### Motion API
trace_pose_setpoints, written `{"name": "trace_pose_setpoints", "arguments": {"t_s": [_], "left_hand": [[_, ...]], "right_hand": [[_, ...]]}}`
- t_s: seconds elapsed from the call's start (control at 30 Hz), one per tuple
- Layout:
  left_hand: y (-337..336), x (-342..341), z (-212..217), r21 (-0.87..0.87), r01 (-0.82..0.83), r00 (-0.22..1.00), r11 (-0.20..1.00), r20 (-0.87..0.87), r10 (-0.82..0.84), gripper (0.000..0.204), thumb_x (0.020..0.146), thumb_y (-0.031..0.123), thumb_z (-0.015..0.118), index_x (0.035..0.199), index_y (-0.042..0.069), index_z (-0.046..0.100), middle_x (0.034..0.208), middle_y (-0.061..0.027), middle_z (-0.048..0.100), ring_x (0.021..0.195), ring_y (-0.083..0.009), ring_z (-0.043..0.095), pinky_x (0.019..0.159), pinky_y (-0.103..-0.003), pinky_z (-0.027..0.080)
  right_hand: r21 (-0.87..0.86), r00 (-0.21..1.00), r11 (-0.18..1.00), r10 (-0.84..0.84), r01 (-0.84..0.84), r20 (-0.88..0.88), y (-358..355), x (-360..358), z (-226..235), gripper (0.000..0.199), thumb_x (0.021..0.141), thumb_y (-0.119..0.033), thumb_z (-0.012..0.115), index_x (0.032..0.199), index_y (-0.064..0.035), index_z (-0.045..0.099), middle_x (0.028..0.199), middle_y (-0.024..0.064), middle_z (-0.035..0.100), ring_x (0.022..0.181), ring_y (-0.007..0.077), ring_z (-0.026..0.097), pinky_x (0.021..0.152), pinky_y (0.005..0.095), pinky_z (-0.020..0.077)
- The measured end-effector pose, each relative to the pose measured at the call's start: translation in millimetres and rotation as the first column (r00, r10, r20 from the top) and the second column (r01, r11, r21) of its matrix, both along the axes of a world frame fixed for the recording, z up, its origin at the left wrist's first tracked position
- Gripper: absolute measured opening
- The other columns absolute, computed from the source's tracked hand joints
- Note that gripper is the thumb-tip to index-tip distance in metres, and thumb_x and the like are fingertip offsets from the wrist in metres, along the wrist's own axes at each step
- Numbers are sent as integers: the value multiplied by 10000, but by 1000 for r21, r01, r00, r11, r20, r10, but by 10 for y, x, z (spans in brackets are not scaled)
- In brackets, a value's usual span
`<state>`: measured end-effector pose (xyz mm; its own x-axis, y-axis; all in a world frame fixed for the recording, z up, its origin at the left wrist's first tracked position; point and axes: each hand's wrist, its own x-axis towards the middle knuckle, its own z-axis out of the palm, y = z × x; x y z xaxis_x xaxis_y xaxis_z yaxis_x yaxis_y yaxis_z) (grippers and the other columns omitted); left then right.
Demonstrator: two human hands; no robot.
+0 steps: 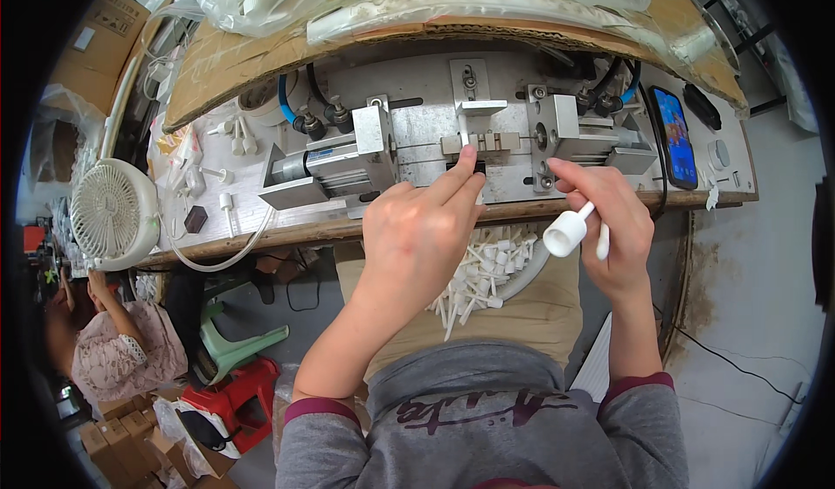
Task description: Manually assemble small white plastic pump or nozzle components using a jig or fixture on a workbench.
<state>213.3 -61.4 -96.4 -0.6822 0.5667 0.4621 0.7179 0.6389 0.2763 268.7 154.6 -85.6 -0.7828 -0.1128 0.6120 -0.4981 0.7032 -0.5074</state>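
My left hand (417, 237) reaches over the metal fixture, its fingers close together and the index fingertip on a white plastic stem (464, 129). That stem stands in the small clamp block (497, 142) at the fixture's middle; its lower end is hidden by the fingers. My right hand (613, 224), to the right and nearer me, has its fingers curled around a white plastic cup-ended stem piece (565, 233), its hollow cup facing toward me. A second white stem end (603, 242) pokes out below those fingers. In my lap lies a pile of similar white pieces (487, 267).
Metal cylinder units flank the clamp block at left (335, 167) and right (600, 137). A cardboard sheet (261, 63) overhangs the bench's back. A white fan (115, 213) stands at left, a phone (673, 137) at right. Another person (130, 350) sits at lower left.
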Motion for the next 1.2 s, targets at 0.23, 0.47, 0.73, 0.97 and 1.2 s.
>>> {"name": "trace_pose_setpoints", "arguments": {"t_s": [0.23,0.47,0.73,0.97,1.2], "left_hand": [[-52,96,219,492,53,808,869,490,-326,464,735,51,830,1188,58,733,1092,-86,747,720,-149,693,666,-281,553],[-69,253,455,554,200,773,808,417,-478,441,659,49,883,1080,0,762,975,-100,738,843,-171,701,708,-272,565],[-60,134,56,219,9,997,976,71,-25,373,684,83,864,1042,56,764,1128,-87,739,765,-175,669,671,-291,554],[47,18,-26,6,-22,998,1000,-63,22,252,748,181,829,978,101,766,1164,-9,746,566,-189,586,573,-284,482],[31,-10,14,-17,-6,999,1000,-36,5,305,743,205,838,1019,99,764,1171,-12,742,575,-186,593,572,-289,488]], "right_hand": [[205,992,978,0,25,-124,18,-8,-42,527,725,7,662,1253,10,660,1094,145,696,848,274,677,714,375,539],[199,986,980,0,34,-168,-126,-59,-26,529,813,-60,630,1338,10,615,1203,154,694,847,249,688,708,323,558],[-540,911,804,-5,249,413,-130,138,125,251,1064,-253,525,1074,-19,614,784,6,584,645,34,470,571,202,387],[-845,853,512,362,156,377,-96,162,42,345,1106,-341,352,1017,-56,525,727,-9,499,633,54,418,582,197,365],[-645,914,739,103,194,392,-140,137,78,255,1042,-189,563,1091,1,728,978,-9,555,793,34,493,661,183,368]]}}
